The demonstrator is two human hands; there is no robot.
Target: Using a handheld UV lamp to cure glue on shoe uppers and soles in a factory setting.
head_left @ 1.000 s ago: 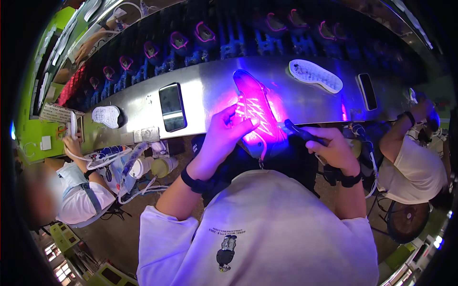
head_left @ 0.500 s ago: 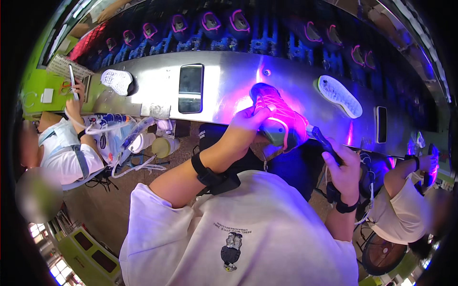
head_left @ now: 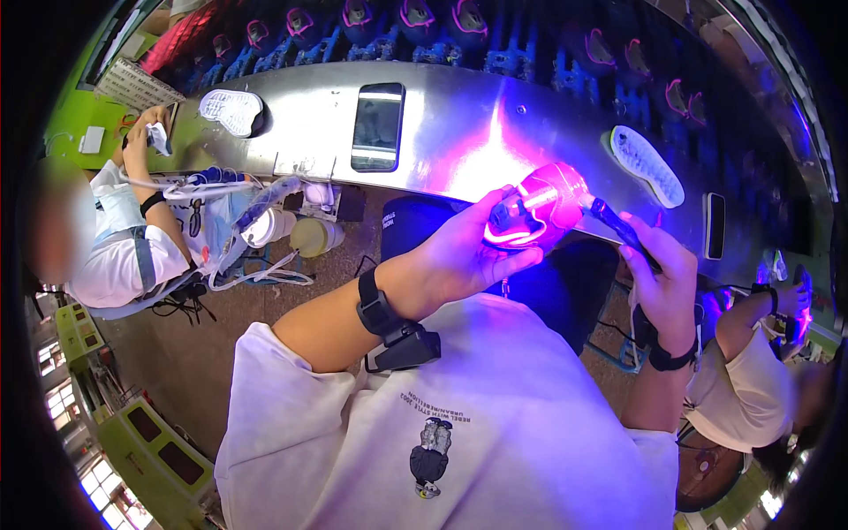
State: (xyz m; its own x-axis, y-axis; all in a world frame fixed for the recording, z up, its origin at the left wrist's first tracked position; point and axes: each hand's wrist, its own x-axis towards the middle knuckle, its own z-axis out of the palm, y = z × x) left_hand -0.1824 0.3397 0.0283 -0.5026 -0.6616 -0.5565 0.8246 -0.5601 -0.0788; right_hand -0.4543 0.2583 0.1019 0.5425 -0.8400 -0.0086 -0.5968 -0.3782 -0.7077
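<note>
My left hand (head_left: 459, 256) grips a shoe (head_left: 537, 212) that glows pink and violet, held up in front of my chest near the edge of the metal bench (head_left: 459, 132). My right hand (head_left: 658, 274) is closed around a dark torch-like lamp (head_left: 609, 221), whose tip points at the shoe from the right and throws violet light on it. A black band with a small box sits on my left wrist, and a dark band on my right wrist.
A dark phone-like slab (head_left: 378, 125) lies on the bench, a white sole (head_left: 649, 163) to the right, another sole (head_left: 231, 110) at far left. A row of dark shoes (head_left: 424, 22) lines the back. People sit at left (head_left: 132, 247) and right (head_left: 751, 389).
The view has swung left along the bench. My left hand lifted the shoe off the bench and turned it toward me; my right hand followed with the lamp, still lighting it.
</note>
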